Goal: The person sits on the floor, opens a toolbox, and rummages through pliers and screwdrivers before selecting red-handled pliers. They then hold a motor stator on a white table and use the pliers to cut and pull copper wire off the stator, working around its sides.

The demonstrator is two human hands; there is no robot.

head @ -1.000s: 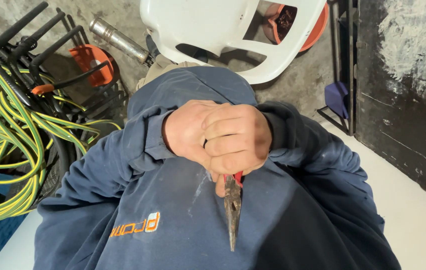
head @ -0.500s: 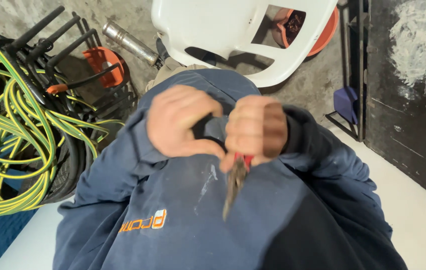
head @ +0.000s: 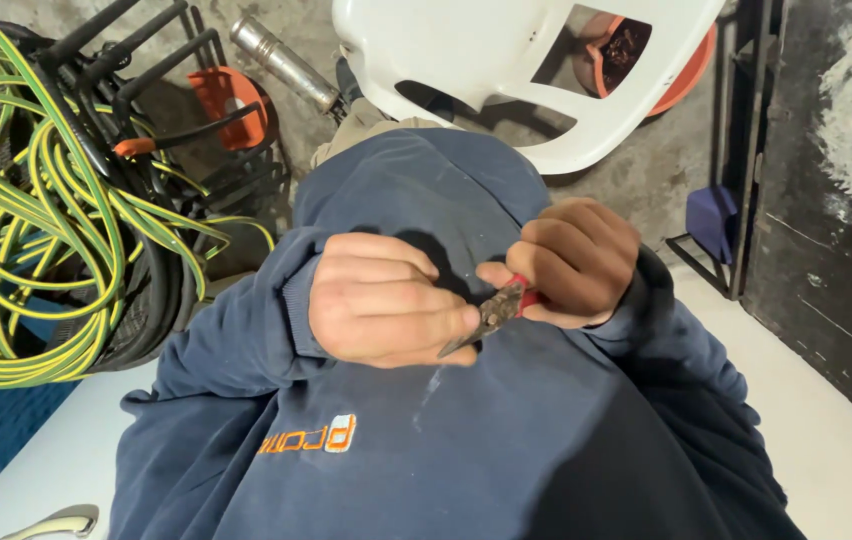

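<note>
Both hands are in front of my chest, over a navy blue sweatshirt [head: 466, 450]. My right hand [head: 576, 260] grips the red handles of rusty needle-nose pliers [head: 491, 315]. Their closed jaws point down and left, and the tip touches the curled fingers of my left hand [head: 381, 300]. My left hand is closed in a loose fist, and I see nothing in it.
A coil of green-and-yellow hose with black hoses [head: 36, 230] lies at the left. A white plastic chair [head: 466, 50] stands ahead, with an orange pot [head: 686, 60] behind it and a metal cylinder [head: 286, 65] beside it. A dark door [head: 846, 200] is at the right.
My hands have come apart. My right hand swung the pliers from pointing straight down to pointing left at my left hand's fingers. The view shifted slightly.
</note>
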